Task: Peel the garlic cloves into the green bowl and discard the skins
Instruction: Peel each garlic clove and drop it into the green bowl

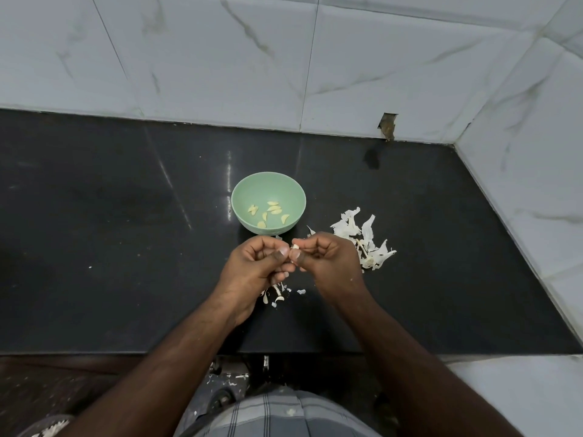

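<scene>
Head view, looking down on a black stone countertop (126, 247) backed by white marble-veined wall tiles (220, 58). Both hands meet just in front of a green bowl (239, 197). The left hand (252, 266) and the right hand (331, 260) have curled fingers, and their thumbs and forefingers together pinch a single garlic clove (295, 247), of which only a small pale part shows between the fingertips; whether skin remains on it is hard to tell. The green bowl stands upright and holds about six peeled cloves (271, 211) scattered over its bottom. A heap of papery white skins (366, 241) lies on the countertop to the right of the bowl, beside the right hand. Smaller skin scraps (277, 294) lie beneath the left hand. Plaid cloth (277, 411) fills the lower edge.
</scene>
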